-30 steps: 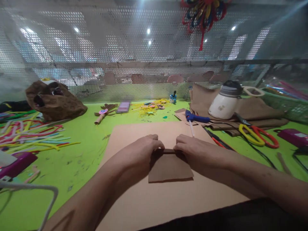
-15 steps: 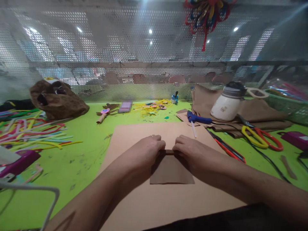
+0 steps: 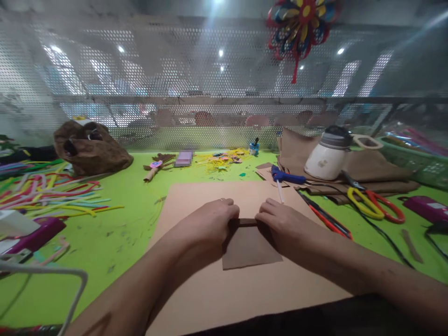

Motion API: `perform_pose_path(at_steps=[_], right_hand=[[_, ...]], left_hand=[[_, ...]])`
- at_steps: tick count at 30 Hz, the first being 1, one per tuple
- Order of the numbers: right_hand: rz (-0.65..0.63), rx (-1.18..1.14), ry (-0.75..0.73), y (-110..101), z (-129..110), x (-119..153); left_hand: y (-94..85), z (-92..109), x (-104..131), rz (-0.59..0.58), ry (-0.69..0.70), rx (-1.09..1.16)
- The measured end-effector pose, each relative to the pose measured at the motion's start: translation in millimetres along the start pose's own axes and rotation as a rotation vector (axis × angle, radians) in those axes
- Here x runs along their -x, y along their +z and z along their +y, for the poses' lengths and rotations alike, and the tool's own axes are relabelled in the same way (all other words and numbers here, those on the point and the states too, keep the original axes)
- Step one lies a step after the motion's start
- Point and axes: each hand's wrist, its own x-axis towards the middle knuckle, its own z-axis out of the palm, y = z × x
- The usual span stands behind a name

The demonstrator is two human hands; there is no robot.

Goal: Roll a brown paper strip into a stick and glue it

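Observation:
A piece of brown paper [image 3: 250, 247] lies on a large tan board [image 3: 206, 294], its far edge folded or rolled into a narrow darker strip. My left hand [image 3: 215, 221] is closed on the left end of that strip, fingers curled. At the right end my right hand [image 3: 280, 221] pinches the same strip. A short length of the strip shows between the two hands. The fingertips are partly hidden behind the knuckles.
A blue glue gun [image 3: 289, 176], a red and black cutter [image 3: 331, 219] and scissors [image 3: 376, 205] lie right of the board. A white bottle [image 3: 325, 156] stands on folded brown paper. Colourful pipe cleaners [image 3: 59, 191] and a brown bag [image 3: 93, 151] are at left.
The view has shifted slightly. The brown paper has turned a little, its near edge now slanting, and my right hand has moved slightly away from my left, showing more of the strip.

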Motion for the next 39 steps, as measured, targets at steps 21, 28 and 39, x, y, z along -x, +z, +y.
perform_pose_path(at_steps=[21,28,39], right_hand=[[0.447,0.023,-0.251,-14.2,-13.7,-9.7],[0.461,-0.121,-0.136,-9.2,-6.1,-9.3],[0.274,-1.452,0.597,-18.2,-29.1,-15.7]], left_hand=[[2.3,14.6,-5.8,-0.111,-0.151,1.166],[10.2,26.9,-4.5,-0.085,-0.210,1.388],[12.5,36.8,2.0,0.092,-0.227,1.011]])
